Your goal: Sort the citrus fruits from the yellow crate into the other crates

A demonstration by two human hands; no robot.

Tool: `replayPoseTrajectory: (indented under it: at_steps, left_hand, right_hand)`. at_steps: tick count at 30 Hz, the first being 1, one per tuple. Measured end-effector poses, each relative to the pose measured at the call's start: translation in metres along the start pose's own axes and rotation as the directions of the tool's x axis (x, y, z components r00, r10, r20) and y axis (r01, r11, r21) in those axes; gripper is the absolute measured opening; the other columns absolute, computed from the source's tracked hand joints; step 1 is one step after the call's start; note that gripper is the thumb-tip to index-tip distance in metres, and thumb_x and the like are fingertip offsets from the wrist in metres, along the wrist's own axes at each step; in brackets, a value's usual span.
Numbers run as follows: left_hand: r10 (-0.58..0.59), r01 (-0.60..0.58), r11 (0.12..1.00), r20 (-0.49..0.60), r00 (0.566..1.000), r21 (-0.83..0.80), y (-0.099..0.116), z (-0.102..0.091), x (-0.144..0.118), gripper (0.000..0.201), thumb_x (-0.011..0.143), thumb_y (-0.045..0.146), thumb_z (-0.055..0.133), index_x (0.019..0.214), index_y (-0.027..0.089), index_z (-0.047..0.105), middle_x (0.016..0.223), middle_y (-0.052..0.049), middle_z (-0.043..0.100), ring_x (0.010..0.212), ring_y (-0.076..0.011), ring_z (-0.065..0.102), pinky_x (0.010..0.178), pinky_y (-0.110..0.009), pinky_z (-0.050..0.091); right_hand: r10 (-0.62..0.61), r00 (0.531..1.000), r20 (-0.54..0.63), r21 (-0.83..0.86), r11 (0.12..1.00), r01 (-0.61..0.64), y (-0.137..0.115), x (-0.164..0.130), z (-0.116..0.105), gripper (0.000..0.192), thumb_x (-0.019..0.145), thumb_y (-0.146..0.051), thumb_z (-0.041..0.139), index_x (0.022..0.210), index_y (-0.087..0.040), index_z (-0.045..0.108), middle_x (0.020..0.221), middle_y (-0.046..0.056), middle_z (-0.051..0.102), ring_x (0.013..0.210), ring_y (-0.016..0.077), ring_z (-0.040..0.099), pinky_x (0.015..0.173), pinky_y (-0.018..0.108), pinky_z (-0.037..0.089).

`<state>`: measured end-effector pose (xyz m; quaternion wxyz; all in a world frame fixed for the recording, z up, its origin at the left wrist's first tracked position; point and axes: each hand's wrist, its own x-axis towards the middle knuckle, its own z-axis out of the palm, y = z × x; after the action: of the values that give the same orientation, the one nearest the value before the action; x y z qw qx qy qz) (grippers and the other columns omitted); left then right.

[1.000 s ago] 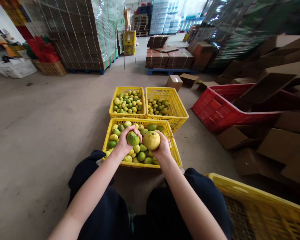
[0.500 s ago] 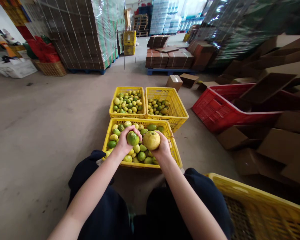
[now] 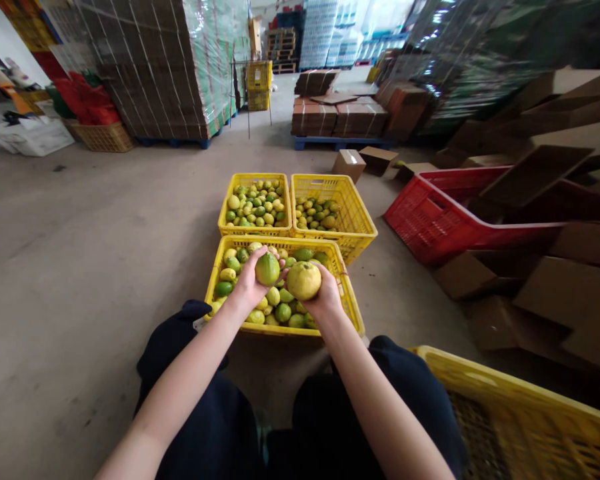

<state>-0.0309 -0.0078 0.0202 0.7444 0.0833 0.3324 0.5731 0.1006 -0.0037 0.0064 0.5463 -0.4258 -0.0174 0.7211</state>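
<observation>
My left hand [image 3: 251, 280] is closed around a green citrus fruit [image 3: 267, 269], round and lemon-like, its face turned up to me. In my right hand [image 3: 327, 292] is a larger yellow citrus fruit [image 3: 304, 280], bumpy-skinned with a small dark scar on top. Both hands hover side by side over the near yellow crate [image 3: 351, 293], the two fruits a small gap apart. Green and yellow fruits [image 3: 283, 312] of the same sort fill that crate, partly hidden by my hands.
Behind stand two more yellow crates [image 3: 287, 232] [image 3: 367, 220] of smaller-looking fruit. A red crate [image 3: 410, 217] with cardboard boxes [image 3: 565, 293] piled about it is on the right. Another yellow crate [image 3: 520, 393] sits by my right leg. Wrapped pallet stacks [image 3: 150, 67] rise farther back.
The green fruit has turned in my left hand and shifted slightly up and right, showing a smoother side. My right hand and the yellow fruit have barely moved.
</observation>
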Motion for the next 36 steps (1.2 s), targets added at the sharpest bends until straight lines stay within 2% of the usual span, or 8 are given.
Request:
replayPoseTrajectory:
  at_steps: [4,8,15,21,28,32,36]
  left_hand:
    - [-0.004,0.004,1.0,-0.014,1.0,-0.001,0.0,-0.001,0.0,0.012,0.074,0.024,0.068,0.073,0.017,0.058,0.069,0.001,0.061,0.062,-0.011,0.061,0.058,-0.023,0.053]
    - [0.049,-0.048,0.998,-0.026,0.998,0.042,-0.001,-0.002,0.002,0.015,0.073,0.026,0.068,0.071,0.017,0.056,0.066,0.002,0.059,0.056,-0.0099,0.059,0.05,-0.02,0.049]
    - [0.088,-0.084,0.993,-0.039,0.995,0.08,-0.002,-0.002,0.002,0.013,0.075,0.024,0.064,0.068,0.016,0.057,0.063,0.001,0.06,0.054,-0.0098,0.058,0.048,-0.019,0.048]
    - [0.09,-0.083,0.993,-0.075,0.993,0.085,-0.003,-0.004,0.005,0.015,0.072,0.025,0.069,0.068,0.018,0.056,0.062,0.001,0.059,0.051,-0.0102,0.059,0.046,-0.02,0.048]
    - [0.036,-0.024,0.995,-0.122,0.992,0.096,-0.006,-0.012,0.015,0.014,0.072,0.024,0.069,0.066,0.018,0.059,0.057,0.001,0.06,0.053,-0.0131,0.063,0.049,-0.021,0.051]
    - [-0.031,0.046,0.995,-0.159,0.987,0.093,-0.009,-0.017,0.023,0.016,0.073,0.024,0.069,0.064,0.017,0.059,0.054,0.001,0.058,0.049,-0.0128,0.061,0.049,-0.021,0.05]
    - [-0.121,0.145,0.987,-0.265,0.957,0.075,-0.012,-0.027,0.033,0.021,0.079,0.025,0.065,0.062,0.017,0.057,0.052,0.002,0.056,0.046,-0.0104,0.056,0.052,-0.022,0.049]
  right_hand:
    - [0.013,1.0,-0.014,-0.012,1.0,-0.013,-0.001,-0.002,0.001,0.01,0.08,-0.023,0.054,0.073,-0.02,0.059,0.057,0.0,0.065,0.057,0.0193,0.066,0.064,0.036,0.059]
    - [0.014,1.0,-0.023,-0.027,1.0,-0.014,-0.001,-0.001,0.0,0.01,0.081,-0.024,0.053,0.074,-0.02,0.059,0.057,-0.001,0.065,0.054,0.0187,0.064,0.064,0.037,0.059]
    - [0.018,1.0,0.003,-0.014,1.0,-0.018,0.001,0.004,-0.003,0.009,0.08,-0.024,0.053,0.074,-0.021,0.059,0.057,-0.001,0.065,0.05,0.0181,0.062,0.061,0.036,0.059]
    - [0.004,1.0,0.001,-0.018,1.0,-0.004,0.002,0.005,-0.004,0.007,0.079,-0.024,0.055,0.074,-0.021,0.059,0.058,-0.001,0.064,0.053,0.0189,0.063,0.063,0.037,0.059]
    - [0.029,0.999,-0.019,-0.028,0.999,-0.03,0.002,0.005,-0.004,0.008,0.08,-0.027,0.054,0.078,-0.021,0.059,0.061,-0.001,0.066,0.055,0.0182,0.063,0.062,0.036,0.058]
    - [0.033,0.998,0.053,-0.033,0.999,-0.031,0.0,0.005,-0.005,0.012,0.082,-0.033,0.056,0.083,-0.022,0.061,0.064,0.0,0.066,0.063,0.0201,0.066,0.063,0.037,0.059]
    - [0.059,0.995,0.083,-0.039,0.998,-0.056,-0.001,0.007,-0.007,0.015,0.081,-0.034,0.062,0.088,-0.021,0.06,0.068,0.002,0.067,0.065,0.0203,0.066,0.062,0.037,0.06]
